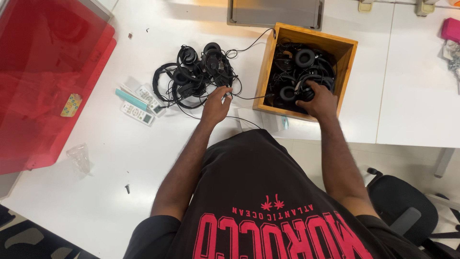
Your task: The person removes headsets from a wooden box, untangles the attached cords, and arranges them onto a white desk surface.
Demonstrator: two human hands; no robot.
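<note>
A wooden box (pixel 265 72) on the white table holds several black headsets (pixel 301 62) and their cords. My right hand (pixel 318 100) reaches into the box's near side and grips one black headset there. To the left lies a tangled pile of black headsets (pixel 194 74) on the table. My left hand (pixel 215 103) rests at the pile's near edge, fingers pinched on a thin black cable (pixel 244 97) that runs between the pile and the box.
A red translucent plastic lid (pixel 43 81) covers the table's left side. Three remote controls (pixel 139 103) lie left of the pile. A crumpled clear wrapper (pixel 79 157) sits near the front left. A grey tray (pixel 275 12) stands behind the box. A black office chair (pixel 407 211) is at lower right.
</note>
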